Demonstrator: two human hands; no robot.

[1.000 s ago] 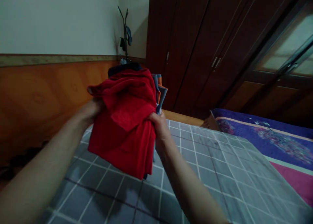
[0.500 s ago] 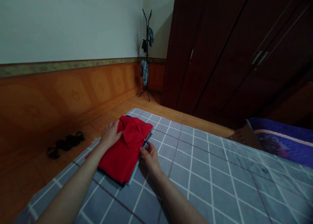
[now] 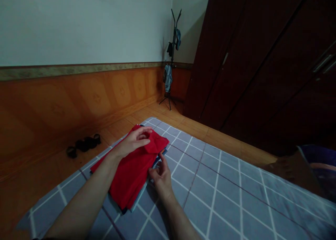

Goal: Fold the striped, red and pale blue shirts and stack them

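The red garment lies folded on top of other clothes on the checked sheet, beneath the left hand and just left of the right hand. The left hand is unclenched, its fingers slightly bent and extended over the garment's far part, by the loose folds. The right hand is loosely spread, thumb and fingers parted along the pile's right edge, where blue and orange cloth shows.
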